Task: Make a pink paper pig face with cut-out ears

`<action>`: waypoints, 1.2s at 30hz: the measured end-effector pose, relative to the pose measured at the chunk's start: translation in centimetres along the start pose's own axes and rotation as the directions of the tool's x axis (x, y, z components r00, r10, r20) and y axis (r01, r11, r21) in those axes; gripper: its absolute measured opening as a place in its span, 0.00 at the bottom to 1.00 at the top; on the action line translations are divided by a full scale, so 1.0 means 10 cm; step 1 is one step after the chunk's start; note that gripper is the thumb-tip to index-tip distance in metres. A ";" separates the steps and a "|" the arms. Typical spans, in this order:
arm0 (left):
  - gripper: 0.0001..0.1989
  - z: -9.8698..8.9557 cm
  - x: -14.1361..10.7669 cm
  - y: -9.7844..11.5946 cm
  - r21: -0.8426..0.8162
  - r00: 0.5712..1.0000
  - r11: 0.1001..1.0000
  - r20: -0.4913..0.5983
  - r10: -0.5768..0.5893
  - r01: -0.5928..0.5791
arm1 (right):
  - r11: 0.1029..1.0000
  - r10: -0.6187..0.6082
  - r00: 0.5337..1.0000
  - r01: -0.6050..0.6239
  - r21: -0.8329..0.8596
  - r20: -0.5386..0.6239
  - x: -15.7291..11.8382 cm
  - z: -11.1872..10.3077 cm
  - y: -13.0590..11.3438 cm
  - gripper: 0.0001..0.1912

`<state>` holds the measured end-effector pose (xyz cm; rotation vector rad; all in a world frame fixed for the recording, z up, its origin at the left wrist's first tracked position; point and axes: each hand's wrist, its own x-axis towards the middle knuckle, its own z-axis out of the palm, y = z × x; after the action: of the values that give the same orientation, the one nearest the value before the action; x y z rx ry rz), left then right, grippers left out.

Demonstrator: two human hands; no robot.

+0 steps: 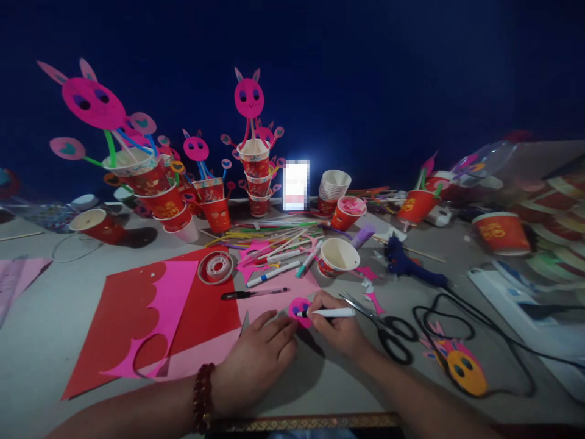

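Note:
A small pink paper disc [299, 308] with purple eye shapes lies flat on the table in front of me. My right hand [338, 326] grips a white marker pen [337, 313], its dark tip at one of the eyes. At the disc's left edge, my left hand [262, 350] rests flat, fingers stretched out, with a beaded bracelet [203, 393] at the wrist. Just right of my right hand lie black-handled scissors [390, 332], blades spread. Above my left hand a black pen [256, 293] lies on pink paper [292, 292].
Red and pink paper sheets [121, 311] cover the left. Behind lie a tape roll [216, 267], several markers [273, 274] and pipe cleaners [274, 235]. An upright paper cup [338, 259], a blue glue gun [411, 265] with a looping cord and stacked cups [258, 171] bearing pink-faced figures stand around.

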<state>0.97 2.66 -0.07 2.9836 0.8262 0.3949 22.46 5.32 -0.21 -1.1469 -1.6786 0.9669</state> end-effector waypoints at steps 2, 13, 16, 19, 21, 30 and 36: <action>0.05 0.00 0.00 0.00 0.001 1.000 1.000 -0.006 0.001 -0.001 | 1.000 0.006 1.000 -0.006 0.005 -0.003 0.00 0.00 0.01 0.08; 0.04 -0.02 0.02 0.00 0.008 1.000 1.000 -0.013 -0.001 0.002 | 0.999 -0.003 1.000 0.003 0.037 -0.016 -0.02 0.01 0.06 0.09; 0.03 -0.03 0.02 0.00 0.005 1.000 1.000 -0.015 0.005 -0.005 | 1.000 0.008 0.999 -0.008 0.021 -0.035 -0.02 0.01 0.06 0.09; 0.03 -0.01 0.01 0.00 0.004 1.000 1.000 0.003 0.009 -0.009 | 1.000 0.011 0.999 -0.010 0.015 -0.051 -0.02 0.02 0.06 0.08; 0.02 0.00 0.01 -0.01 0.008 1.000 1.000 0.014 0.011 -0.011 | 1.000 0.000 0.998 0.001 0.015 -0.058 -0.02 0.02 0.07 0.08; 0.04 -0.03 0.03 -0.01 0.031 1.000 0.999 -0.016 0.013 -0.012 | 0.999 -0.023 0.997 0.025 0.025 -0.077 -0.03 0.01 0.07 0.09; 0.03 -0.02 0.01 0.00 0.014 1.000 1.000 -0.008 0.015 -0.015 | 0.999 -0.005 0.997 0.008 0.041 -0.076 -0.03 0.02 0.09 0.08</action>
<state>1.02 2.72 0.15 3.0049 0.8113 0.4039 22.57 5.24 -1.15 -1.1369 -1.5943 0.9385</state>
